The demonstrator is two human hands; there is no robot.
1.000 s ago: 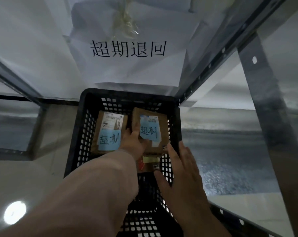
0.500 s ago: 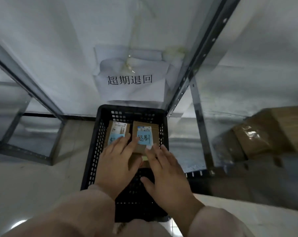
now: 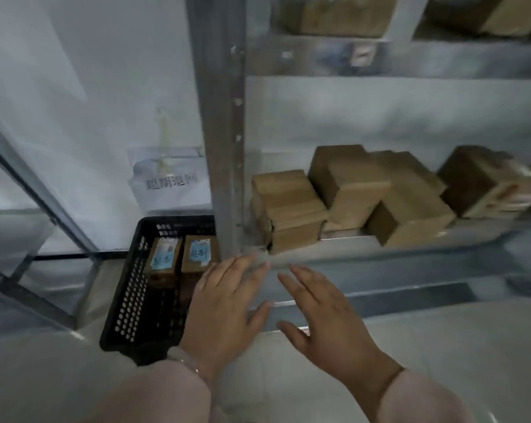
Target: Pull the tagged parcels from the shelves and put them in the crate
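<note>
A black perforated crate (image 3: 127,300) stands on the floor left of the shelf post. Inside it lie two brown parcels with blue tags, the left parcel (image 3: 163,261) and the right parcel (image 3: 198,254). My left hand (image 3: 227,306) hovers flat with spread fingers over the crate's right edge, holding nothing. My right hand (image 3: 325,319) is likewise spread and empty, in front of the lower shelf. Several brown cardboard parcels (image 3: 349,196) sit on that metal shelf (image 3: 380,257); no tags show on them.
A grey metal shelf post (image 3: 224,132) rises between the crate and the parcels. More boxes (image 3: 334,13) rest on the shelf above. A white paper sign (image 3: 171,181) hangs on the wall behind the crate. Another shelf frame (image 3: 38,193) stands at the left.
Both hands have lifted out of the crate and moved right and up, letting go of the tagged parcel. The view has swung right, bringing the shelf of parcels into sight.
</note>
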